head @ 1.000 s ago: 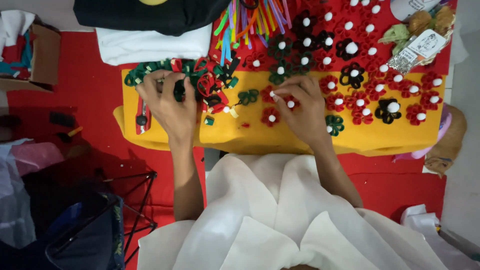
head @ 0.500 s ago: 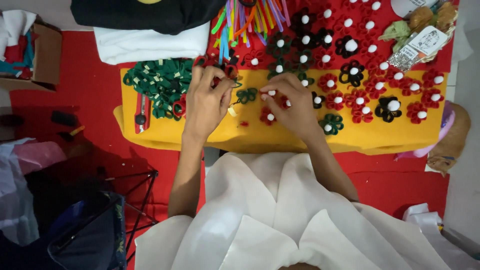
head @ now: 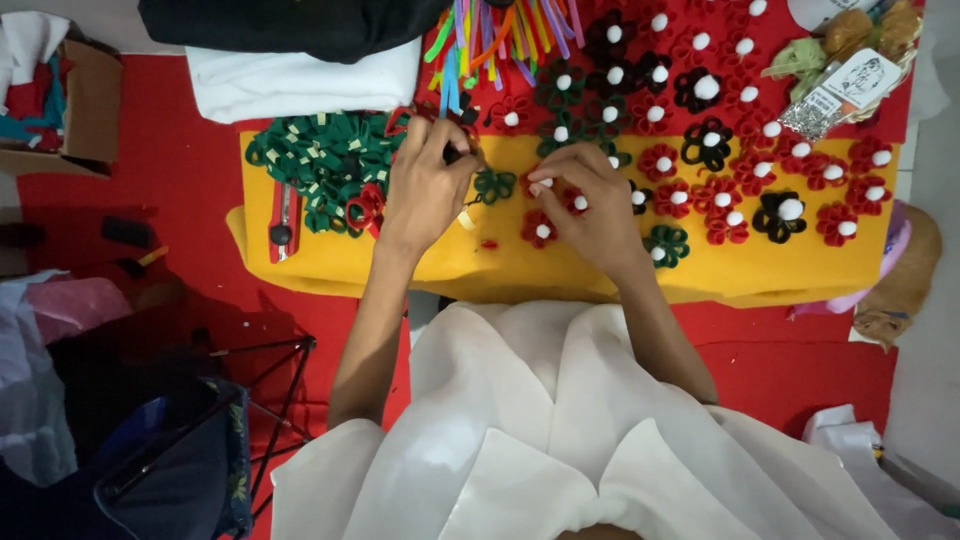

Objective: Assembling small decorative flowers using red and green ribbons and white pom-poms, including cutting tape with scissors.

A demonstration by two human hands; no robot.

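Red cloth covers the whole floor, with a yellow felt sheet laid across it as the work surface. Nearest its front edge, the left hand has its fingers pinched on something dark and small that I can't make out, right by a green felt flower. Right hand is curled, fingers pinching a small white pompom just beside red flowers. At the left edge sits a pile of green felt loops and a red utility knife. Farther back: rows of finished flowers and colourful pipe cleaners.
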